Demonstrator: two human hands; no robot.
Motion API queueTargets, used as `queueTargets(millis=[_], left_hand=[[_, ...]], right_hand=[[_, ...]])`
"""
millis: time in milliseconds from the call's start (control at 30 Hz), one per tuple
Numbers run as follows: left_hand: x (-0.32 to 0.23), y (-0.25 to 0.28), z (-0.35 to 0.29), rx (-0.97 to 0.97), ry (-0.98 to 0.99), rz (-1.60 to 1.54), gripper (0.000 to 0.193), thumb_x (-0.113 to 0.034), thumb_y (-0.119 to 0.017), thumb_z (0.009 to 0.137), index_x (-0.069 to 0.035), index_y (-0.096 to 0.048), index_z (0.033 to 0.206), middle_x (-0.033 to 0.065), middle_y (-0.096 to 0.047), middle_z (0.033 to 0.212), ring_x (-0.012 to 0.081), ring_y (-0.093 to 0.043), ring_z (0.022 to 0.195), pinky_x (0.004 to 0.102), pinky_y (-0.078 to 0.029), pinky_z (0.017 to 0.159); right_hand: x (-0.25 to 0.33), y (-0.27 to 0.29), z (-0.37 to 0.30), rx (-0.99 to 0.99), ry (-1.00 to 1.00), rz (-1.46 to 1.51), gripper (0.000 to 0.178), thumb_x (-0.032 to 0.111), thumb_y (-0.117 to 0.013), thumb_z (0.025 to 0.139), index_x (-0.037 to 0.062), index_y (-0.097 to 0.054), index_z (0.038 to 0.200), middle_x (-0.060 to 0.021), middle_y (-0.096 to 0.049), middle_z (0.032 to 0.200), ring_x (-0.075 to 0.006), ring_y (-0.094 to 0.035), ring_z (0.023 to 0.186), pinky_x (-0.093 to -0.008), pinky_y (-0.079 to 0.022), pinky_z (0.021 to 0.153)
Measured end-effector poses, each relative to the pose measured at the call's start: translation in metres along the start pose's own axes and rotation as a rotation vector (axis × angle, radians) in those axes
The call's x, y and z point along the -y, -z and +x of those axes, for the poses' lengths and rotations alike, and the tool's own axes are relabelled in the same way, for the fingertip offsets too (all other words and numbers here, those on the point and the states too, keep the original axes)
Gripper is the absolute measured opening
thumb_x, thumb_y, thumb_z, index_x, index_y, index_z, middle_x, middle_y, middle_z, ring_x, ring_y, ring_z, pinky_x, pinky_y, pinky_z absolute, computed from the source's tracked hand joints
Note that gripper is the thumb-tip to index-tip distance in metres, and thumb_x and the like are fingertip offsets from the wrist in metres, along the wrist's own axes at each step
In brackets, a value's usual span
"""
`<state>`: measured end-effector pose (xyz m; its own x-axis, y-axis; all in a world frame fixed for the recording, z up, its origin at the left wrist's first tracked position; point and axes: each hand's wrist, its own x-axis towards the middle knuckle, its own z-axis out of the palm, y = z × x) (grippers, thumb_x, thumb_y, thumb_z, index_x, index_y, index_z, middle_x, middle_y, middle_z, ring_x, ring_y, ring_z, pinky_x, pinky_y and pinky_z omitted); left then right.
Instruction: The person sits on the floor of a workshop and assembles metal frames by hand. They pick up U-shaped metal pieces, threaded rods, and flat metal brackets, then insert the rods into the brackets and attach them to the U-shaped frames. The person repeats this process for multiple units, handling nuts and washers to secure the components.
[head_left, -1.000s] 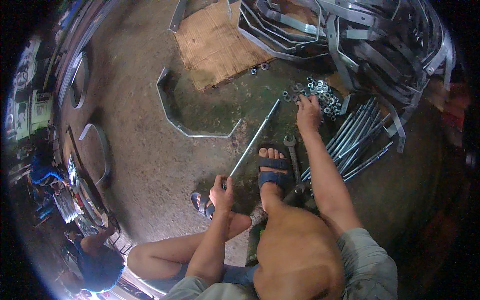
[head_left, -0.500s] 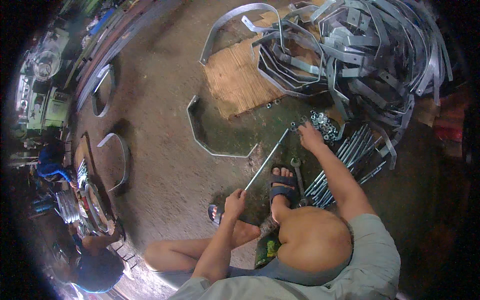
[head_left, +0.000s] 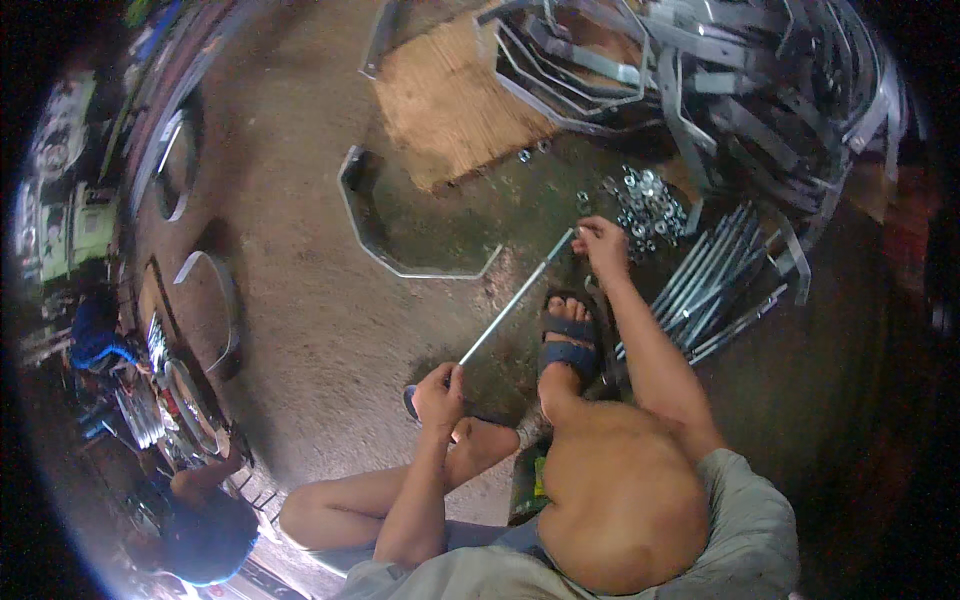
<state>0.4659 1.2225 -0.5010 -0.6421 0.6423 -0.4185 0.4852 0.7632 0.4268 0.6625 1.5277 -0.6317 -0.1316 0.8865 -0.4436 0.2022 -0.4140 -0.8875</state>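
Note:
My left hand (head_left: 438,397) is closed around the lower end of a thin metal rod (head_left: 515,300), which slants up and away to the right. At the rod's far tip, my right hand (head_left: 603,247) has its thumb and fingers pinched together. Whatever small thing they hold is too small to make out. Just right of that hand lies a loose heap of shiny nuts and washers (head_left: 648,205). A bundle of similar metal rods (head_left: 715,275) rests on the floor beside my right forearm.
A bent metal strip (head_left: 400,268) lies left of the rod. Beyond it is a flat piece of cardboard (head_left: 455,100). Many bent strips (head_left: 735,90) are piled at the far right. My sandalled foot (head_left: 568,335) stands below the right hand. Another person (head_left: 195,525) sits at the left.
My right hand has moved from the nuts and washers to the rod's tip, its fingers now pinched there. The whole view has shifted slightly; the left hand keeps its hold on the rod.

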Motion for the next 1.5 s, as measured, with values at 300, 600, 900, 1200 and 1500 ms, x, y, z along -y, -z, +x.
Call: queueTargets(millis=[300, 600, 900, 1200, 1500], left_hand=[[-0.005, -0.008, 0.004, -0.063, -0.059, -0.030, 0.026, -0.034, -0.066, 0.091, -0.010, -0.075, 0.099, 0.0124, -0.072, 0.087, 0.0296, -0.071, 0.079, 0.0379, -0.054, 0.071], [0.010, -0.008, 0.014, -0.056, -0.074, -0.015, 0.029, -0.035, -0.066, 0.091, -0.008, -0.075, 0.099, 0.0128, -0.074, 0.093, 0.0310, -0.071, 0.083, 0.0385, -0.054, 0.075], [0.009, -0.006, 0.021, -0.050, -0.039, -0.081, 0.031, -0.034, -0.070, 0.090, -0.006, -0.074, 0.102, 0.0121, -0.072, 0.084, 0.0219, -0.070, 0.076, 0.0347, -0.053, 0.073], [-0.005, -0.009, 0.028, 0.010, -0.005, -0.093, 0.030, -0.037, -0.068, 0.090, -0.009, -0.075, 0.100, 0.0141, -0.072, 0.089, 0.0295, -0.071, 0.080, 0.0391, -0.054, 0.073], [-0.028, -0.001, 0.051, 0.015, -0.242, 0.041, 0.027, -0.033, -0.065, 0.093, -0.011, -0.072, 0.108, 0.0134, -0.070, 0.086, 0.0324, -0.069, 0.080, 0.0426, -0.054, 0.073]], right_hand=[[0.024, -0.001, -0.001, -0.178, 0.004, 0.009, 0.004, -0.001, -0.064, 0.090, -0.0020, -0.062, 0.093, -0.0104, -0.068, 0.079, -0.0154, -0.068, 0.065, -0.0294, -0.058, 0.056], [0.022, -0.003, 0.000, -0.080, -0.092, 0.113, 0.005, -0.001, -0.067, 0.088, -0.0005, -0.066, 0.092, -0.0087, -0.067, 0.084, -0.0150, -0.067, 0.072, -0.0291, -0.060, 0.059], [0.030, 0.003, -0.006, 0.031, -0.058, 0.223, 0.010, 0.004, -0.068, 0.090, 0.0002, -0.066, 0.098, -0.0061, -0.068, 0.086, -0.0136, -0.067, 0.075, -0.0281, -0.060, 0.062], [0.024, -0.017, -0.025, 0.123, -0.021, 0.172, 0.009, 0.010, -0.068, 0.091, 0.0030, -0.068, 0.097, -0.0058, -0.071, 0.086, -0.0141, -0.068, 0.075, -0.0286, -0.056, 0.065], [0.041, 0.004, -0.021, -0.059, -0.290, 0.572, 0.028, 0.031, -0.056, 0.102, 0.0106, -0.049, 0.120, -0.0139, -0.070, 0.099, -0.0275, -0.070, 0.078, -0.0396, -0.059, 0.063]])
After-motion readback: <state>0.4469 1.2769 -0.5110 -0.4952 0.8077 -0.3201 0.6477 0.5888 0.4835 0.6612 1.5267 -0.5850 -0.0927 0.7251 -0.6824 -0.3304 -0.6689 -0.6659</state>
